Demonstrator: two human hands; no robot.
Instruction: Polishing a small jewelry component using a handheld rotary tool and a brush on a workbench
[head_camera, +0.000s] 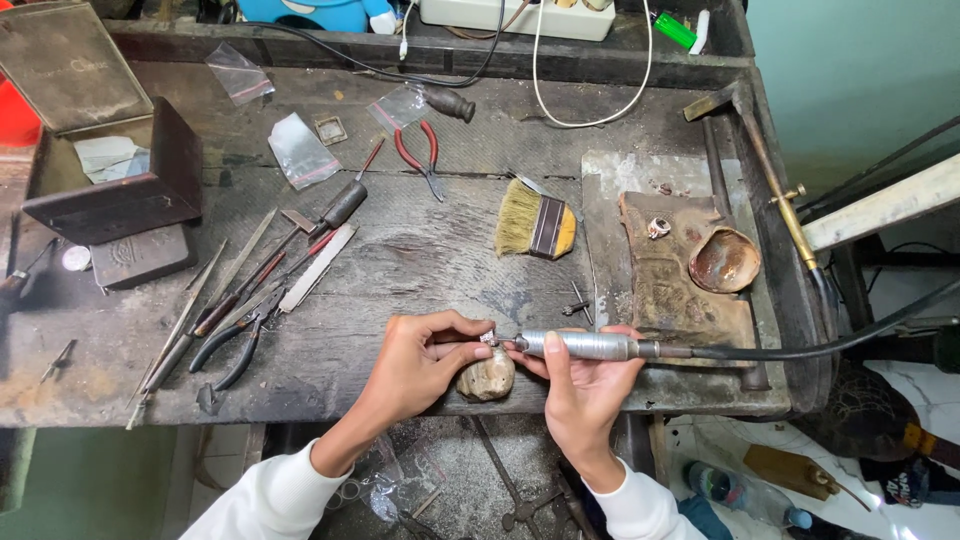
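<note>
My left hand pinches a small silvery piece between thumb and fingertips at the front edge of the dark workbench. My right hand grips a silver rotary handpiece with a black flexible shaft running off to the right. The tool's tip touches the small piece. Both hands rest over a worn wooden bench peg that sticks out from the bench edge.
A flat brush lies mid-bench. Pliers, files and tweezers lie at the left. Red-handled pliers sit further back. A dark open box stands at far left. A scorched pad with a shallow dish is at the right, beside a brass torch.
</note>
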